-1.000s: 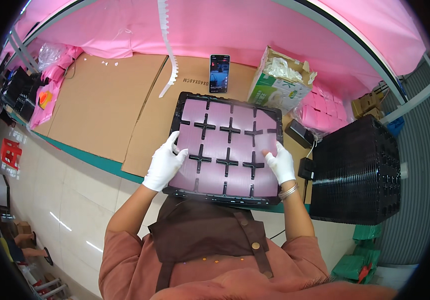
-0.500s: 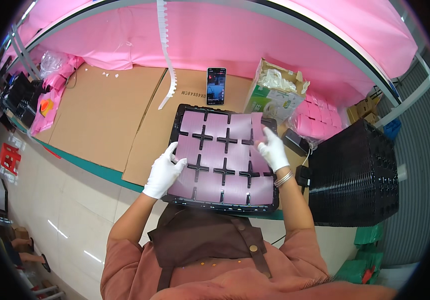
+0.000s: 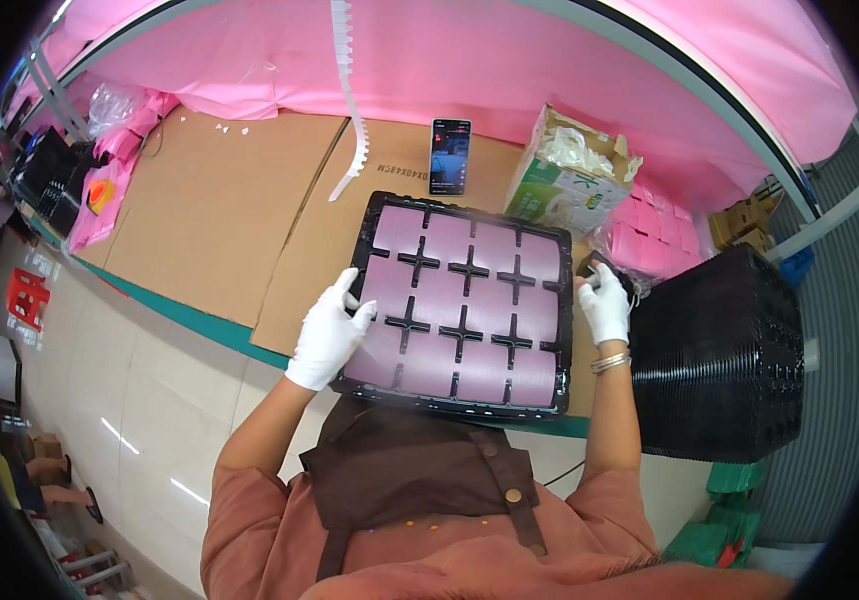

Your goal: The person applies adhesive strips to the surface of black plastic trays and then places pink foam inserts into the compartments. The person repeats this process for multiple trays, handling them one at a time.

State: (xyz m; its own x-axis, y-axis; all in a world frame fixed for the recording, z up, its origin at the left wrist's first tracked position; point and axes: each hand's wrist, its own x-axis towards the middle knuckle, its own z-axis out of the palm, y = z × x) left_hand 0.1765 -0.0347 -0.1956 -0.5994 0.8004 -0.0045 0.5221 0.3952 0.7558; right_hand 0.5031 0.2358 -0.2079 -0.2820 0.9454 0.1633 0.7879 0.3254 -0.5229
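A black tray (image 3: 564, 350) lies in front of me, its compartments split by cross-shaped dividers. Flat pinkish-purple sheets (image 3: 450, 240) fill its rows. At the tray's left edge is my white-gloved left hand (image 3: 328, 330), thumb and fingers apart, the thumb over the near-left sheets. My right hand (image 3: 606, 305), also gloved, is just off the tray's right side, near a small dark box on the table that it partly hides. Its thumb and forefinger are apart, and I see nothing between them.
A phone (image 3: 450, 157) stands beyond the tray, beside an open green-and-white carton (image 3: 574, 175). Pink wrapped pieces (image 3: 655, 235) lie to the right, behind a tall stack of black trays (image 3: 720, 355). Brown cardboard (image 3: 210, 215) covers the table's left. A white notched strip (image 3: 350, 100) hangs at the back.
My right hand has left the tray's upper right and moved right, off its edge. The sheet there, lifted and curled before, now lies flat. The left hand stays at the left edge.
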